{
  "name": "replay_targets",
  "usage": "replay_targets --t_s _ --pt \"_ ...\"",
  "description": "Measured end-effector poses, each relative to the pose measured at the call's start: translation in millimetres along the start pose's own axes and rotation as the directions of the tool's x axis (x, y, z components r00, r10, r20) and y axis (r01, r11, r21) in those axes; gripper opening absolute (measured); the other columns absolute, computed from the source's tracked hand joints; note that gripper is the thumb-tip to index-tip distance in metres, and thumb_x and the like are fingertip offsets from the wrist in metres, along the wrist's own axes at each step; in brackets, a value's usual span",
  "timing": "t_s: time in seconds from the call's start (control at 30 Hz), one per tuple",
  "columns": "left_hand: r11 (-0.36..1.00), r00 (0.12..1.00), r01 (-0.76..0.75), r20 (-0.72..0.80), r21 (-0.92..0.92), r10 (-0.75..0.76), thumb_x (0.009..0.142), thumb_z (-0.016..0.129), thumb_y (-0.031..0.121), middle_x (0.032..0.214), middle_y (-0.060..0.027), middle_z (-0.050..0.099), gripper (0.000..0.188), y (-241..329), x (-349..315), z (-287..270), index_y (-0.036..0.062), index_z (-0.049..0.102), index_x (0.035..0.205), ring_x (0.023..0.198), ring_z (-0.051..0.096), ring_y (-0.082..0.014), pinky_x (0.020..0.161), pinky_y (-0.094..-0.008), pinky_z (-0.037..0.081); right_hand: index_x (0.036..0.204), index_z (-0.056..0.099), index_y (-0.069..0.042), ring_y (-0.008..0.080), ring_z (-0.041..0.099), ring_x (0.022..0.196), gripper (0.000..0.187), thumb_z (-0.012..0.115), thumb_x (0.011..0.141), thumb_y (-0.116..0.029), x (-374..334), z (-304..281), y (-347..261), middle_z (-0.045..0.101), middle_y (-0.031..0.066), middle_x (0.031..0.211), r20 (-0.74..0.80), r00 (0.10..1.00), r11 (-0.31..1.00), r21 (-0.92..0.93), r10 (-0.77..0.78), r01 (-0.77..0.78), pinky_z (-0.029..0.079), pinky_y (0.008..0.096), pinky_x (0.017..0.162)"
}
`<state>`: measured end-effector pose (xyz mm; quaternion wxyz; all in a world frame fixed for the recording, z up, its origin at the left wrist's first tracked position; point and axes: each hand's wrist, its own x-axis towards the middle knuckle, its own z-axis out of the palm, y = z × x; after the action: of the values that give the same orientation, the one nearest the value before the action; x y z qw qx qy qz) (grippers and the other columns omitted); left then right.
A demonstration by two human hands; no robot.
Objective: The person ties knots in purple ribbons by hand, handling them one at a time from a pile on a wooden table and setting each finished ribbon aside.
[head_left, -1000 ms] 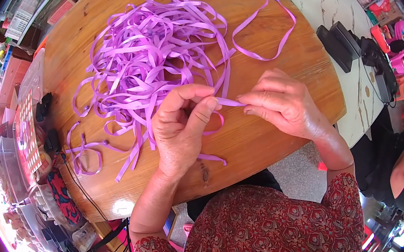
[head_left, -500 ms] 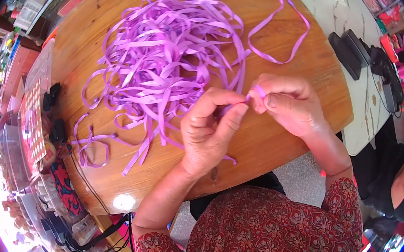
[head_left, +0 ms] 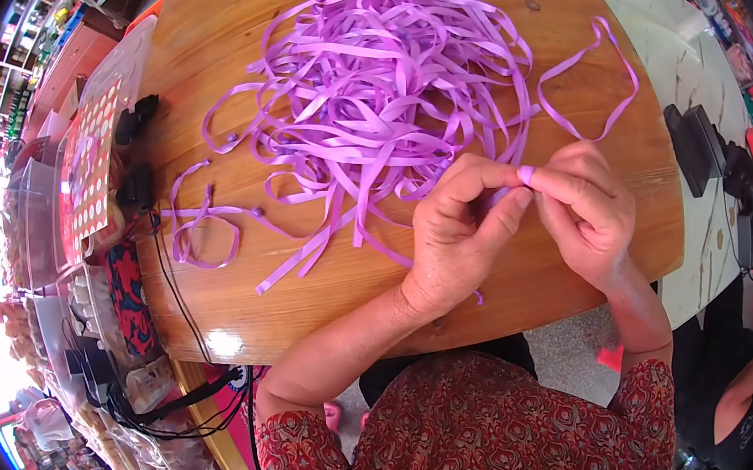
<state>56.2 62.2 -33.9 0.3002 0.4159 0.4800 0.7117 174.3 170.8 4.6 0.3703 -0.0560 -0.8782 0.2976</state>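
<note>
A narrow purple ribbon (head_left: 527,174) is pinched between the thumb and forefinger of my left hand (head_left: 468,230). It bends round the forefinger tip of my right hand (head_left: 591,208), whose other fingers are curled in. The two hands nearly meet at the ribbon, above the near right part of the table. Part of this ribbon is hidden by my fingers. Just beyond them lies a large tangled heap of purple ribbons (head_left: 388,78), some with knots. One ribbon loop (head_left: 632,70) rests apart on the right, and a few knotted ribbons (head_left: 233,227) lie on the left.
The wooden table (head_left: 194,66) has a curved right edge beside a white marbled counter (head_left: 647,14). Black devices (head_left: 696,146) stand on that counter. Clear plastic bins (head_left: 29,203), a dotted sheet (head_left: 94,164) and black cables (head_left: 172,426) line the left side. Another person's arm (head_left: 750,379) shows at lower right.
The view has shifted, so the heap sits farther right in it. My right forefinger now points into the ribbon's bend, where earlier thumb and forefinger pinched it. My left hand keeps its pinch.
</note>
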Motion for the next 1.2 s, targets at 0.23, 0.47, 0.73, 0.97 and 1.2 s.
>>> replay_targets --t_s 0.23,0.47,0.73,0.97,1.2 --pt "0.993 0.998 -0.058 -0.017 0.105 0.060 0.084 0.062 -0.005 0.087 -0.0011 0.052 0.013 4.7 1.1 -2.0 0.0005 0.061 0.096 0.073 0.050 -0.0058 0.063 -0.0185 0.040 0.097 0.065 -0.002 0.0204 0.057 0.068 0.032 0.069 0.067 0.009 6.4 5.9 -6.1 0.060 0.0060 0.076 -0.051 0.998 0.992 -0.126 -0.022 0.015 0.046 0.0304 0.059" --pt "0.975 0.982 0.170 -0.053 -0.142 -0.179 0.089 0.058 0.000 0.081 0.0032 0.053 0.007 16.5 2.8 4.6 0.0007 0.061 0.096 0.071 0.046 -0.0023 0.063 -0.0169 0.037 0.103 0.063 -0.002 0.0154 0.062 0.079 0.024 0.065 0.080 0.002 2.2 -1.1 -6.2 0.064 0.0069 0.084 0.141 0.871 0.744 0.468 0.470 -0.477 0.049 0.0256 0.070" --pt "0.951 0.958 0.268 -0.058 -0.152 -0.280 0.090 0.058 0.001 0.078 0.0031 0.052 0.007 19.6 4.0 0.6 0.0008 0.062 0.095 0.066 0.045 -0.0023 0.058 -0.0170 0.037 0.105 0.062 0.002 0.0216 0.057 0.077 0.032 0.065 0.073 0.007 10.5 -6.6 -3.7 0.060 0.0099 0.086 0.137 0.989 0.998 -0.010 0.061 -0.060 0.046 0.0303 0.068" --pt "0.952 0.952 0.306 -0.017 -0.023 -0.307 0.090 0.055 0.000 0.079 -0.0018 0.060 0.009 20.5 10.1 -9.8 0.0000 0.060 0.098 0.067 0.052 -0.0051 0.058 -0.0191 0.043 0.100 0.065 0.005 0.0236 0.056 0.079 0.037 0.063 0.064 -0.005 30.4 -18.9 -8.6 0.059 0.0094 0.085 0.324 0.890 0.840 -0.337 -0.320 0.425 0.046 0.0354 0.066" --pt "0.817 0.816 0.570 0.172 -0.084 -0.552 0.088 0.060 0.004 0.076 0.0001 0.059 0.009 28.0 22.3 -25.4 -0.0007 0.061 0.095 0.066 0.053 -0.0046 0.058 -0.0195 0.044 0.098 0.065 0.003 0.0235 0.058 0.078 0.035 0.066 0.065 -0.005 41.9 -20.8 0.9 0.061 0.0103 0.082 0.427 0.721 0.685 -0.267 -0.546 0.678 0.050 0.0354 0.067"
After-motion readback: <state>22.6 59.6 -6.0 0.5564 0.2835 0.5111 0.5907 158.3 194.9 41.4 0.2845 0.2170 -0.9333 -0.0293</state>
